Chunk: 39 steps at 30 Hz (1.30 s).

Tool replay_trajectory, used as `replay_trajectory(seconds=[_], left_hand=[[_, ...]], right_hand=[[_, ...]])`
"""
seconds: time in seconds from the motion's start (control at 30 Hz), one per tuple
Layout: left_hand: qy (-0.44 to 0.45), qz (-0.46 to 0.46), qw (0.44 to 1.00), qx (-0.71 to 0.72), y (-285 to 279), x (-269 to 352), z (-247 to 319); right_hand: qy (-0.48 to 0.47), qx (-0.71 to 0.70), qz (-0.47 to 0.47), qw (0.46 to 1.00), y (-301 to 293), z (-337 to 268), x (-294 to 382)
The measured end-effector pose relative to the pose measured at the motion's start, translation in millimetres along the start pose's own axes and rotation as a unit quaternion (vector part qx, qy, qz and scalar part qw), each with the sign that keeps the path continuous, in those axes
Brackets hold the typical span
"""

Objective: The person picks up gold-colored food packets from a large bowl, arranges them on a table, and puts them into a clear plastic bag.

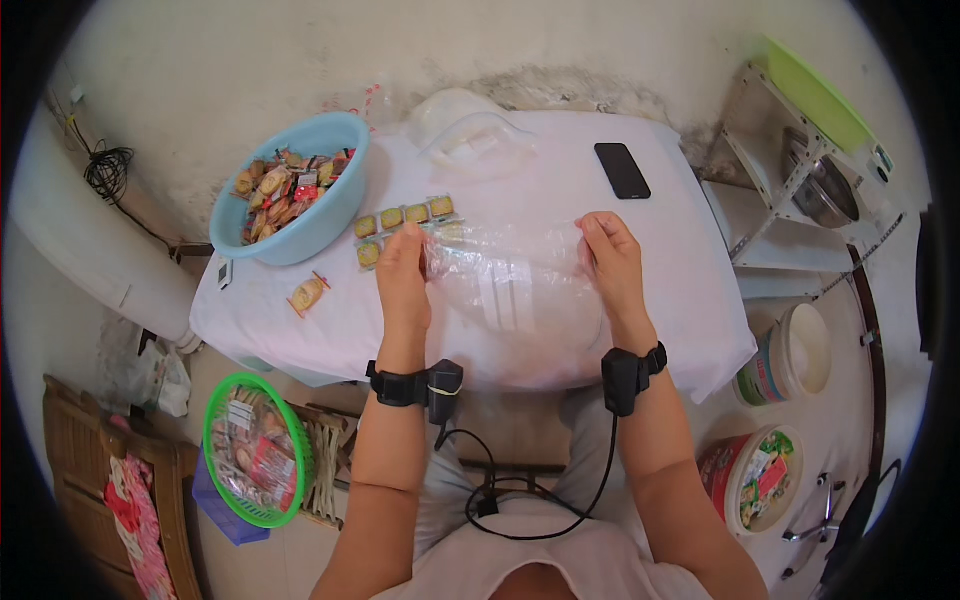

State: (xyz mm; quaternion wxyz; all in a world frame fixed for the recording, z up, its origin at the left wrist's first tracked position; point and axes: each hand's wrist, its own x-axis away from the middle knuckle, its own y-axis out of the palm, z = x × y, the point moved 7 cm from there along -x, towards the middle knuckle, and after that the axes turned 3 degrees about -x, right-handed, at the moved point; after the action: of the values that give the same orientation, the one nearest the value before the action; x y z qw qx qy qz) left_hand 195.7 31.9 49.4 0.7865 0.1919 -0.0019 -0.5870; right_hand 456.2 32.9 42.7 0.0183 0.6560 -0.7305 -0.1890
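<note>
A clear plastic bag [510, 277] is stretched between my two hands above the table's white cloth [675, 300]. My left hand [403, 262] pinches one side of it, and my right hand [611, 255] grips the other side. Beside and partly behind my left hand lie two rows of small wrapped yellow-green cakes [391, 218]; part of the nearer row is covered by the hand and bag. A single wrapped biscuit [307, 295] rests on the cloth farther left. Beyond the bag, more clear plastic [480, 146] lies at the table's back edge.
A blue basin [292, 251] of wrapped snacks stands at the back left. A black phone [622, 171] lies at the back right. Below the table are a green basket [298, 450] on the left and buckets [808, 352] on the right. Metal shelving [772, 202] stands beside the table.
</note>
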Motion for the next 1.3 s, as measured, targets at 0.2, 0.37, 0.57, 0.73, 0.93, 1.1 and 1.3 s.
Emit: replay_trajectory(seconds=[0.2, 0.37, 0.57, 0.73, 0.93, 1.1, 1.3], left_hand=[[-0.116, -0.163, 0.975, -0.093, 18, 11, -29], [-0.074, -0.066, 0.992, -0.082, 8, 7, -27], [-0.069, -0.024, 0.996, -0.054, 6, 4, -24], [-0.158, -0.146, 0.964, -0.159, 14, 13, -57], [-0.124, -0.131, 0.971, -0.160, 17, 16, -62], [-0.147, -0.162, 0.958, -0.185, 14, 21, -85], [0.093, -0.136, 0.863, -0.478, 21, 27, -48]], right_hand=[[0.032, -0.038, 0.033, 0.998, -10, 4, -3], [0.163, -0.150, -0.016, 0.975, -4, 29, 0], [0.075, 0.012, -0.030, 0.997, -10, 31, 0], [0.071, -0.028, 0.009, 0.997, -13, 28, -1], [0.086, 0.021, 0.041, 0.995, -33, 43, -6], [0.122, 0.108, 0.012, 0.987, -48, 60, -8], [0.044, 0.298, 0.019, 0.953, -61, 59, -10]])
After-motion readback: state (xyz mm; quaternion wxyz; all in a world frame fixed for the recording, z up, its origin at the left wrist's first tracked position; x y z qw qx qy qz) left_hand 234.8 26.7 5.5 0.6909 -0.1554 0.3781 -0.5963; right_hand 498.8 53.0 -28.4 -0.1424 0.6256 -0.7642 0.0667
